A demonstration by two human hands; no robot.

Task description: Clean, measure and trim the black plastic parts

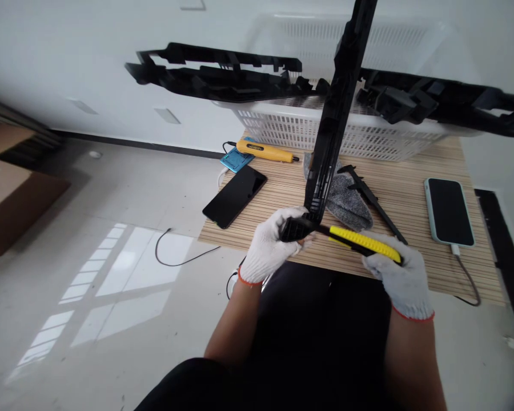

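Note:
My left hand (270,242), in a white knit glove with an orange cuff, grips the near end of a long black plastic part (330,128). That part rises away from me over the table and past the basket. In my gloved right hand (400,274) is a yellow and black utility knife (362,241), pointing left. Its front end meets or overlaps the near end of the black part; whether it touches, I cannot tell. Beyond my hands lie a grey cloth (349,200) and a dark caliper (374,200).
A white plastic basket (282,123) bears more black plastic parts (235,80) that jut out both sides. On the striped wooden table (278,194) lie a black phone (235,196), a yellow electric screwdriver (265,151) and a cabled phone (449,211). Cardboard boxes (17,194) stand left.

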